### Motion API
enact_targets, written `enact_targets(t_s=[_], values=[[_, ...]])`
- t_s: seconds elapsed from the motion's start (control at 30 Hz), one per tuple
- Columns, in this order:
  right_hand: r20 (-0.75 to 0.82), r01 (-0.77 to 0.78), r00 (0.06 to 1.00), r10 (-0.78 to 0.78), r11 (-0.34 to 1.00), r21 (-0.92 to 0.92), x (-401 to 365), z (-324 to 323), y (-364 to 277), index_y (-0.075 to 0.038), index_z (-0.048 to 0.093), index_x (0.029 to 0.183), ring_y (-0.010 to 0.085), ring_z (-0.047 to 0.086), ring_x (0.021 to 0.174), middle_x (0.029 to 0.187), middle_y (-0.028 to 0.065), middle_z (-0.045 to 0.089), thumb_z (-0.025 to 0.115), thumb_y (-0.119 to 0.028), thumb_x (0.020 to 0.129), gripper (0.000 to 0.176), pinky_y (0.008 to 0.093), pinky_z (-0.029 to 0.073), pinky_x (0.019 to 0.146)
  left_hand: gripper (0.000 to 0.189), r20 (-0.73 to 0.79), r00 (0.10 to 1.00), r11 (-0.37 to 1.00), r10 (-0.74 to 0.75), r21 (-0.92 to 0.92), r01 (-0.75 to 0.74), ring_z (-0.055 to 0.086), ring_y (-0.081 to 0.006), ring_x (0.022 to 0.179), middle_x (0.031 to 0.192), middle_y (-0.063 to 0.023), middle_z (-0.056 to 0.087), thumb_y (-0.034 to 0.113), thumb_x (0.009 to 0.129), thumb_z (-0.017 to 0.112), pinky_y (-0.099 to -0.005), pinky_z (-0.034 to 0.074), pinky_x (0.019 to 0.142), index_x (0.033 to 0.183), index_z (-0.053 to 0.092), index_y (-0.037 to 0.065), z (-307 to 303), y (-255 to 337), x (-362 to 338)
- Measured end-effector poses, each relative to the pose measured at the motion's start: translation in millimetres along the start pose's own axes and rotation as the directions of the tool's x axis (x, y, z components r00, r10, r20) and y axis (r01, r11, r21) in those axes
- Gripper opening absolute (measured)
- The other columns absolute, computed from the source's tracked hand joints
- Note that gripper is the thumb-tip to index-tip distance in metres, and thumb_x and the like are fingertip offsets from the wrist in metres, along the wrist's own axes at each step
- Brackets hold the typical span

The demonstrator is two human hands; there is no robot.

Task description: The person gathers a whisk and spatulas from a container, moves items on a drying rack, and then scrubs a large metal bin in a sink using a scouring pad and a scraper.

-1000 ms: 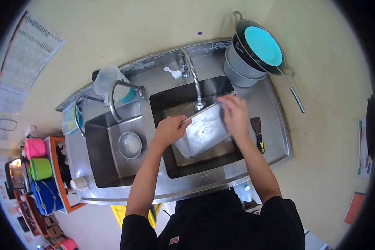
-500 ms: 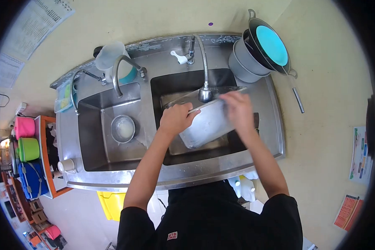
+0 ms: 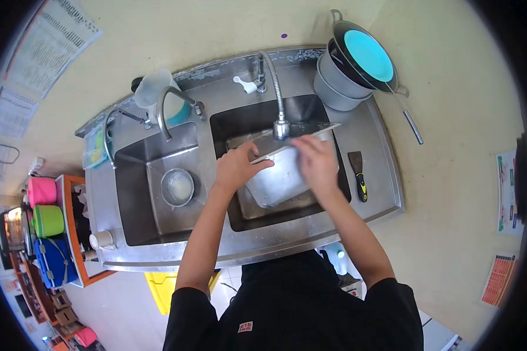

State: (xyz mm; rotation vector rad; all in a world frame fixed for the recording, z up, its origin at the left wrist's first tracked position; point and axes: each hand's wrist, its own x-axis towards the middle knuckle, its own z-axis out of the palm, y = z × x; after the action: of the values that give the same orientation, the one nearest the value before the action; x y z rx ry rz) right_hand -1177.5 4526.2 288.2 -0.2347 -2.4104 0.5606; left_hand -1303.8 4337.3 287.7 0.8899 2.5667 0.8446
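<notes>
A rectangular stainless steel food pan [image 3: 275,182] is tilted inside the right sink basin [image 3: 252,220], its open side facing away from me. My left hand [image 3: 238,167] grips its near rim at the left, thumb along the outer wall. On the rim's right part is my right hand [image 3: 317,164], smeared by motion; whether it holds a scrubber or anything else cannot be made out. Just above the pan's opening hangs the spray head of a flexible faucet [image 3: 281,127]. No water stream can be seen from it.
Right of the basin lies a scraper [image 3: 359,176] with a black-yellow handle. Stacked pots [image 3: 341,88] and a strainer with a turquoise bowl [image 3: 368,55] stand at the back right. The left basin holds a small metal bowl [image 3: 177,187]; a curved faucet [image 3: 161,111] arches above.
My right hand has moved left along the pan's rim, uncovering the scraper. My left hand's fingers have shifted slightly on the rim. The view has moved a little.
</notes>
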Motion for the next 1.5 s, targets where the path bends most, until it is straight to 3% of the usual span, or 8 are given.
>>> enact_targets(t_s=[0.1, 0.23, 0.33, 0.57, 0.77, 1.13, 1.33, 1.5], values=[[0.086, 0.194, 0.974, -0.209, 0.968, 0.158, -8, 20, -41, -0.008, 0.072, 0.106, 0.0303, 0.061, 0.092, 0.107, 0.0074, 0.066, 0.065, 0.003, 0.07, 0.038, 0.0397, 0.051, 0.085, 0.045, -0.048, 0.998, 0.999, -0.035, -0.027, 0.034, 0.065, -0.0285, 0.063, 0.066, -0.0081, 0.064, 0.042, 0.074, 0.086, -0.0414, 0.047, 0.06, 0.091, 0.059, 0.01, 5, -3, 2], [-0.109, -0.067, 0.992, 0.065, 0.998, -0.015, -18, -5, 13, -0.01, 0.072, 0.11, 0.0303, 0.064, 0.101, 0.111, 0.0095, 0.068, 0.065, 0.003, 0.081, 0.033, 0.038, 0.052, 0.089, 0.052, -0.012, 0.998, 0.993, -0.062, -0.097, 0.06, 0.047, -0.0147, 0.052, 0.055, -0.0003, 0.046, 0.044, 0.071, 0.088, -0.0339, 0.036, 0.052, 0.089, 0.056, 0.008, -2, 4, 2], [-0.229, -0.456, 0.798, 0.558, 0.807, 0.376, -27, -20, 55, -0.006, 0.076, 0.108, 0.0249, 0.067, 0.102, 0.106, 0.0129, 0.071, 0.062, 0.002, 0.091, 0.023, 0.0313, 0.051, 0.089, 0.053, 0.07, 0.997, 0.998, -0.046, -0.037, 0.048, 0.054, -0.0216, 0.055, 0.057, -0.0062, 0.055, 0.056, 0.073, 0.082, -0.0378, 0.041, 0.057, 0.082, 0.063, 0.008, -2, 1, 5], [-0.415, -0.515, 0.57, 0.709, 0.702, 0.491, -72, -3, 72, -0.005, 0.072, 0.113, 0.0217, 0.065, 0.1, 0.108, 0.0112, 0.066, 0.06, 0.003, 0.093, 0.024, 0.0294, 0.051, 0.087, 0.052, 0.047, 0.997, 0.997, -0.065, 0.037, 0.063, 0.046, -0.0208, 0.049, 0.054, -0.0117, 0.049, 0.046, 0.082, 0.08, -0.0365, 0.037, 0.051, 0.067, 0.062, 0.0, -3, 3, 4], [-0.122, -0.623, 0.683, 0.72, 0.662, 0.417, -128, -25, 44, -0.004, 0.066, 0.116, 0.0204, 0.063, 0.101, 0.111, 0.0105, 0.063, 0.06, 0.001, 0.093, 0.024, 0.0294, 0.051, 0.087, 0.031, 0.156, 0.982, 0.994, 0.104, -0.059, -0.096, 0.069, -0.0379, 0.072, 0.073, -0.0178, 0.068, 0.041, 0.092, 0.068, -0.0471, 0.052, 0.065, 0.093, 0.071, 0.01, 7, 14, -28], [0.041, -0.681, 0.58, 0.814, 0.457, 0.572, -170, -69, 58, -0.001, 0.059, 0.123, 0.013, 0.06, 0.097, 0.112, 0.0051, 0.062, 0.059, -0.001, 0.098, 0.025, 0.0284, 0.049, 0.088, 0.021, 0.323, 0.944, 0.997, 0.061, -0.07, -0.04, 0.071, -0.0326, 0.084, 0.092, -0.0113, 0.073, 0.018, 0.088, 0.069, -0.0438, 0.054, 0.074, 0.108, 0.066, 0.013, 43, -9, -103], [0.217, -0.546, 0.824, 0.524, 0.63, 0.552, -72, -61, 28, -0.002, 0.054, 0.127, 0.0134, 0.056, 0.109, 0.121, 0.0055, 0.056, 0.055, -0.001, 0.1, 0.027, 0.0294, 0.048, 0.094, 0.025, 0.291, 0.954, 0.986, 0.071, -0.164, -0.023, 0.071, -0.0333, 0.084, 0.091, -0.0119, 0.074, 0.022, 0.088, 0.071, -0.0436, 0.054, 0.073, 0.108, 0.059, 0.013, 43, -23, -101], [0.861, -0.856, 0.312, 0.402, -0.274, 0.439, -12, 27, 23, -0.006, 0.055, 0.123, 0.0165, 0.063, 0.103, 0.114, 0.006, 0.062, 0.061, -0.007, 0.098, 0.026, 0.0303, 0.056, 0.082, 0.029, 0.383, 0.92, 0.988, 0.076, -0.154, -0.018, 0.071, -0.0347, 0.081, 0.084, -0.0106, 0.073, 0.033, 0.087, 0.072, -0.0446, 0.053, 0.07, 0.107, 0.061, 0.015, 35, -20, -89]])
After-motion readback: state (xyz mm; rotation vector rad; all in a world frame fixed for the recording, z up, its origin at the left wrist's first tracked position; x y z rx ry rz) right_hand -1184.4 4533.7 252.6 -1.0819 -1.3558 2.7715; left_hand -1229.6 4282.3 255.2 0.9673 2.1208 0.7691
